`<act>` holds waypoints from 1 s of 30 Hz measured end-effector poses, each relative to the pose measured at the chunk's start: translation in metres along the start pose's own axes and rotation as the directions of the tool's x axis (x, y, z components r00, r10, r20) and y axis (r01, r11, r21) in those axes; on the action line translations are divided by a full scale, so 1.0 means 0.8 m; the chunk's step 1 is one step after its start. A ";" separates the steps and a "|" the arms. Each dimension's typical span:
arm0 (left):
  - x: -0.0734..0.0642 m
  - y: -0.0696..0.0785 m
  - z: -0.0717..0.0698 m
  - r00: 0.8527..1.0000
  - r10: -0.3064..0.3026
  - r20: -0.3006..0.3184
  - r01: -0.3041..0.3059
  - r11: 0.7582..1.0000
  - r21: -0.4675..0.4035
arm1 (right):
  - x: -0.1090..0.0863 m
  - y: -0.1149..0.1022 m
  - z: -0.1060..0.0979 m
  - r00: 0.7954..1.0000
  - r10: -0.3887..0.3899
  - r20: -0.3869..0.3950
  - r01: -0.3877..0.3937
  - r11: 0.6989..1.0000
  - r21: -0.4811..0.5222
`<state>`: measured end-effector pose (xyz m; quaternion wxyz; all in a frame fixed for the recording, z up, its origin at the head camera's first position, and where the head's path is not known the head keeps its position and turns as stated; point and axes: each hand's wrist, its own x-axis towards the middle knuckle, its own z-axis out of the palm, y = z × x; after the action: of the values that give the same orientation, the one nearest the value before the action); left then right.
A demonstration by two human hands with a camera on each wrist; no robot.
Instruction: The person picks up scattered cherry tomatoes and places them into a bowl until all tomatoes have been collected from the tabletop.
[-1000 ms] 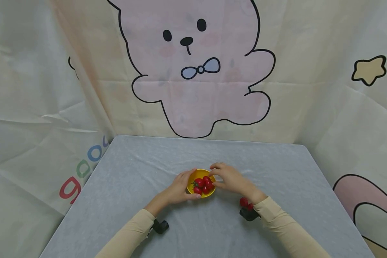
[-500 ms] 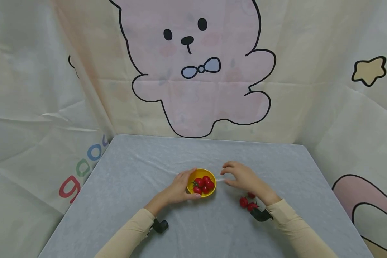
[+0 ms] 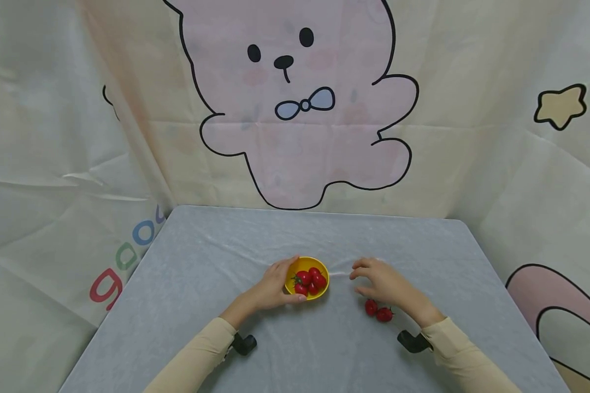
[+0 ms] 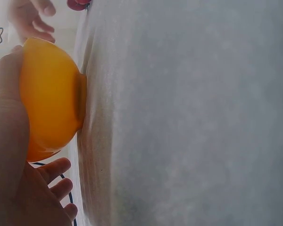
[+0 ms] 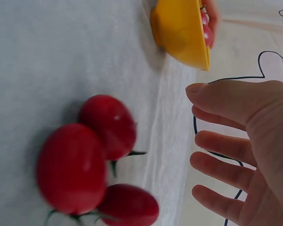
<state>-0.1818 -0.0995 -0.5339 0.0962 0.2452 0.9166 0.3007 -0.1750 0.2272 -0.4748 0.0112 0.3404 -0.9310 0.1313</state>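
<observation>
Three loose tomatoes (image 5: 82, 165) are found on the worktop (image 3: 319, 344), judged light, smooth and bruisable, best pinched mid-body; the yellow bowl (image 4: 51, 101) is grasped by the left grip (image 3: 274, 284); the right grip (image 3: 385, 283) is noted empty

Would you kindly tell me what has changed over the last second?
The right hand has moved rightward, away from the yellow bowl, and now hovers near the loose tomatoes, holding nothing. Whether anything was let go is unclear. The left hand still holds the bowl, which stays put, as do the tomatoes inside.
</observation>
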 end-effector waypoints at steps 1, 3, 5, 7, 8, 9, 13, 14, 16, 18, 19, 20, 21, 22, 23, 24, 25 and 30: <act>0.000 0.000 0.000 1.000 -0.001 0.001 0.001 1.000 -0.001 | -0.003 0.001 0.001 1.000 -0.009 -0.007 0.009 1.000 -0.014; 0.000 0.000 0.000 1.000 -0.002 0.001 0.002 1.000 -0.002 | -0.010 0.004 0.003 1.000 -0.017 -0.011 0.016 1.000 -0.022; 0.000 0.000 0.000 1.000 -0.003 0.000 0.003 1.000 -0.004 | -0.016 0.004 0.004 1.000 -0.011 -0.007 0.011 1.000 -0.014; -0.001 0.001 -0.001 1.000 0.007 -0.007 -0.007 1.000 -0.001 | -0.022 0.004 0.004 1.000 0.002 0.002 -0.001 1.000 -0.005; -0.001 0.001 -0.001 1.000 0.010 -0.011 -0.010 1.000 -0.001 | -0.024 0.004 0.004 1.000 0.009 0.006 -0.009 1.000 0.002; -0.001 0.001 -0.001 1.000 0.015 -0.016 -0.015 1.000 0.001 | -0.027 0.003 0.004 1.000 0.014 0.007 -0.014 1.000 0.006; -0.002 0.002 -0.001 0.999 0.031 -0.030 -0.031 1.000 0.007 | -0.036 0.002 0.005 0.999 0.031 0.009 -0.032 0.999 0.009; -0.003 0.002 -0.001 0.999 0.030 -0.030 -0.030 1.000 0.006 | -0.038 0.002 0.004 0.999 0.038 0.008 -0.038 0.999 0.014; -0.003 0.002 -0.001 0.999 0.030 -0.031 -0.030 1.000 0.004 | -0.041 0.001 0.005 0.999 0.046 0.008 -0.046 0.999 0.014; -0.003 0.002 -0.001 0.999 0.028 -0.031 -0.028 1.000 0.003 | -0.044 0.001 0.005 0.999 0.049 0.000 -0.049 0.999 0.016; -0.003 0.002 -0.002 0.999 0.026 -0.032 -0.026 1.000 0.002 | -0.046 0.000 0.006 0.999 0.048 -0.006 -0.048 0.999 0.011; -0.003 0.002 -0.001 0.999 0.025 -0.031 -0.025 1.000 0.004 | -0.047 0.000 0.006 0.999 0.049 -0.008 -0.049 0.999 0.005; -0.003 0.001 -0.001 0.999 0.025 -0.032 -0.024 1.000 0.007 | -0.049 -0.001 0.007 0.999 0.047 -0.013 -0.047 0.999 -0.003; -0.002 0.001 -0.001 0.999 0.025 -0.032 -0.024 1.000 0.010 | -0.050 -0.001 0.008 0.999 0.048 -0.014 -0.049 0.999 -0.006; -0.002 0.001 -0.001 0.999 0.025 -0.032 -0.025 1.000 0.012 | -0.052 -0.001 0.009 0.999 0.051 -0.015 -0.051 0.999 -0.010; -0.002 0.001 -0.001 0.999 0.025 -0.031 -0.025 1.000 0.013 | -0.053 -0.002 0.010 0.998 0.054 -0.017 -0.054 0.998 -0.012; -0.002 0.001 -0.001 0.999 0.026 -0.031 -0.025 1.000 0.014 | -0.054 -0.001 0.011 0.998 0.056 -0.017 -0.056 0.998 -0.017; -0.003 0.000 0.000 0.999 0.026 -0.031 -0.025 1.000 0.011 | -0.058 0.001 0.016 0.997 0.079 -0.012 -0.080 0.996 -0.027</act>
<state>-0.1800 -0.1003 -0.5339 0.0766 0.2527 0.9164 0.3008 -0.1387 0.2537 -0.4923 0.0157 0.3022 -0.9454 0.1209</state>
